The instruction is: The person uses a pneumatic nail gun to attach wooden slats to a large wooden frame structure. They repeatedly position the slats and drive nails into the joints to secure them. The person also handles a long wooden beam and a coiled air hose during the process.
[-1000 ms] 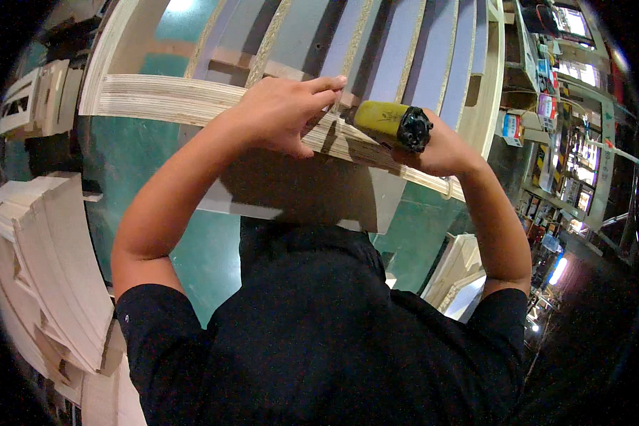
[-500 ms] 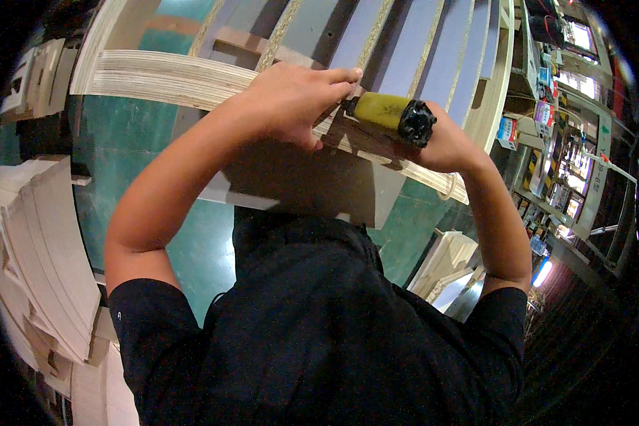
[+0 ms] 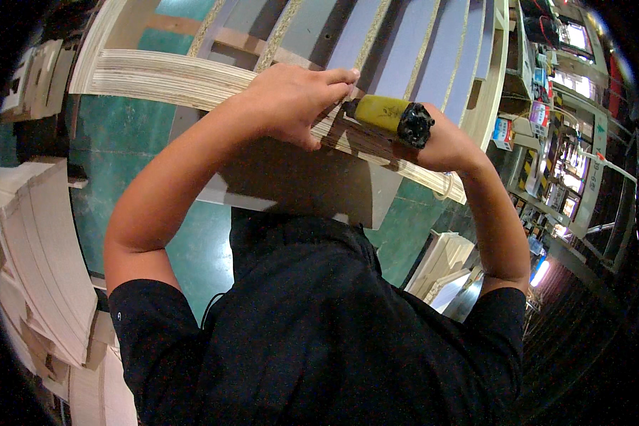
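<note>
In my right hand (image 3: 444, 145) is a yellow-and-black nail gun (image 3: 382, 113), its black end cap facing up toward me and its narrow nose pointing left. The tool sits over the near rail (image 3: 170, 77) of a wooden frame, a thick band of layered plywood. My left hand (image 3: 291, 99) straddles this rail just left of the nose, fingers stretched out and thumb apart on the near side. Its fingertips lie by the end of a chipboard-edged slat (image 3: 367, 53). The tool's handle and most of my right fingers are hidden.
Several parallel slats run away from me inside the frame. Curved plywood parts (image 3: 39, 241) are stacked at left, and cut boards (image 3: 444, 263) lie at lower right. Small boxes (image 3: 503, 133) stand beyond the frame's right side. A green floor (image 3: 121, 128) shows below.
Both hands keep their places on the rail and the nail gun. The view has shifted very slightly, and the tool's end cap has tilted a little.
</note>
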{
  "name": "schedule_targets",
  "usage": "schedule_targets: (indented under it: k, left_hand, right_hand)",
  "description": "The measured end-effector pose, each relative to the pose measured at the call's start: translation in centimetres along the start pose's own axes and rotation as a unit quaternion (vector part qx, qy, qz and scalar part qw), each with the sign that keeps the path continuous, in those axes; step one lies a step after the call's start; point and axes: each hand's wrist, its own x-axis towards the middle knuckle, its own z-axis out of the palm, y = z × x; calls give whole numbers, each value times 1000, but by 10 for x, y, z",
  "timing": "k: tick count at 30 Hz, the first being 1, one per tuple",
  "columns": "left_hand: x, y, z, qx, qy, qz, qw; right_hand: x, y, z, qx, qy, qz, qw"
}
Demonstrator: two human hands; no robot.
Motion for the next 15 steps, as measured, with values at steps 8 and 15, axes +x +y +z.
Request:
schedule_targets:
  k: [8,15]
  left_hand:
    - [-3,-3,6,23,31,37,999]
    - [-62,-38,-36,102,195,54,974]
  right_hand:
    - [-8,1,-1,59,-10,0,998]
    - [-9,-20,-15,15,66,-13,998]
